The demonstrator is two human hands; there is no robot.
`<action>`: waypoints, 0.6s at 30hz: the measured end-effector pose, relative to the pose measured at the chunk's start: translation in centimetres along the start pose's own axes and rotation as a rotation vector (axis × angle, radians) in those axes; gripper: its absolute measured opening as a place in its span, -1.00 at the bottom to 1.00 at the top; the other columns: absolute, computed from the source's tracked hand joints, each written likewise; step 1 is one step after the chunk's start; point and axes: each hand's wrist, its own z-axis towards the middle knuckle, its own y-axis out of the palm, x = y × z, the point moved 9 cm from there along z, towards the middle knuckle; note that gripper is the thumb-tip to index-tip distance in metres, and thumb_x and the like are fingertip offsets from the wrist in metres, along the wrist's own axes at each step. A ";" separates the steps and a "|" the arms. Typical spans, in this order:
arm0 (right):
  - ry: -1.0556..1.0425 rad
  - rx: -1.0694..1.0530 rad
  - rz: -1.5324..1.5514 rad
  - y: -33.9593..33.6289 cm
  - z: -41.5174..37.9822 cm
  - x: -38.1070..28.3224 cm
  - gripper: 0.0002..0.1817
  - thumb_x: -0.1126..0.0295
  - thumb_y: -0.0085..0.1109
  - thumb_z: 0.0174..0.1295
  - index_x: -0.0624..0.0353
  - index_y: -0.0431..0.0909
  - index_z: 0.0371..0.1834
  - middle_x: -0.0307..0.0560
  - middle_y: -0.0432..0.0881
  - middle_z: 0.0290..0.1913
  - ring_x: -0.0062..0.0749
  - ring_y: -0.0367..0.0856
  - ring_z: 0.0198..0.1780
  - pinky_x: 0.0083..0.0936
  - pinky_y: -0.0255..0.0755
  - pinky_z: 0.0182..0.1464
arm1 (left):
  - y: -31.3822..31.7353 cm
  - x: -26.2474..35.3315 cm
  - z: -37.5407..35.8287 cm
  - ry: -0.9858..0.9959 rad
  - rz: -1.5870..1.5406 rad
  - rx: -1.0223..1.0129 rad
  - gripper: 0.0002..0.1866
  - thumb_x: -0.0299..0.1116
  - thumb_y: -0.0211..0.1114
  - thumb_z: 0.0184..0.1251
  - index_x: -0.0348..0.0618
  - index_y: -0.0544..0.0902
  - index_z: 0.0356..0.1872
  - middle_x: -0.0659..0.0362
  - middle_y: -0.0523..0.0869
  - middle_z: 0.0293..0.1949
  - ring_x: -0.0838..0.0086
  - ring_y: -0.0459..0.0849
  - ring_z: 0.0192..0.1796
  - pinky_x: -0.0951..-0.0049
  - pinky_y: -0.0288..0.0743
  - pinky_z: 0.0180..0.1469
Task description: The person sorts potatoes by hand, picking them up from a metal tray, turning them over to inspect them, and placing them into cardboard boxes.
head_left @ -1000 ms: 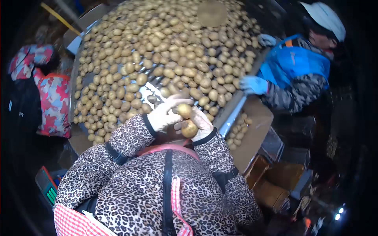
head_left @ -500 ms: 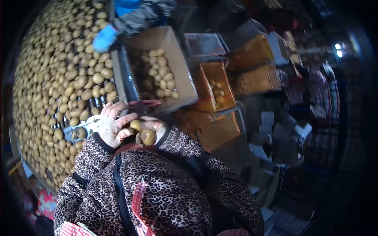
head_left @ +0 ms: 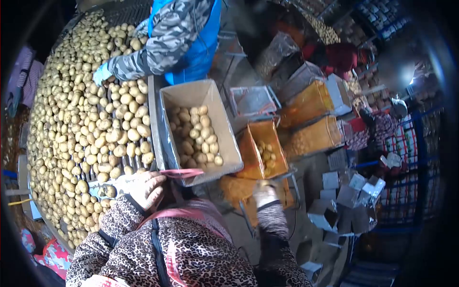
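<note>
My left hand (head_left: pixel 147 190), in a pale striped glove, is at the near edge of the potato conveyor, fingers curled; whatever they may hold is hidden. Beside it a potato (head_left: pixel 108 192) sits on a pale, worn plate (head_left: pixel 96 187) among the loose potatoes (head_left: pixel 86 138). My right hand (head_left: pixel 266 195) is stretched out to the right, by the near end of an orange-lined crate (head_left: pixel 246 149). It is closed around a brownish potato (head_left: pixel 267 183), somewhat blurred. Several potatoes (head_left: pixel 267 155) lie inside that crate.
A cardboard box (head_left: pixel 228 126) partly filled with potatoes stands against the conveyor, a pink strip (head_left: pixel 181 172) at its near corner. Across it, a co-worker's blue-gloved hand (head_left: pixel 102 74) reaches over the potatoes. More orange-lined crates (head_left: pixel 313 136) and opened cartons (head_left: pixel 322 214) are on the right.
My right hand has left its place beside my left hand and swung right to the orange-lined crate with a potato. My view has shifted, and the co-worker's arm reaches further over the conveyor.
</note>
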 end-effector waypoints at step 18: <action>-0.036 -0.914 -2.571 20.7 32.0 35.6 -0.43 0.13 0.05 0.29 0.14 0.27 0.31 0.15 0.39 0.22 -0.02 0.39 0.20 -0.14 0.28 0.22 | 0.0 -7.9 -15.8 -0.579 -0.128 0.413 -0.67 -0.31 0.15 0.30 -0.21 0.59 0.03 -0.07 0.65 -0.06 0.00 0.57 0.03 0.08 0.44 0.12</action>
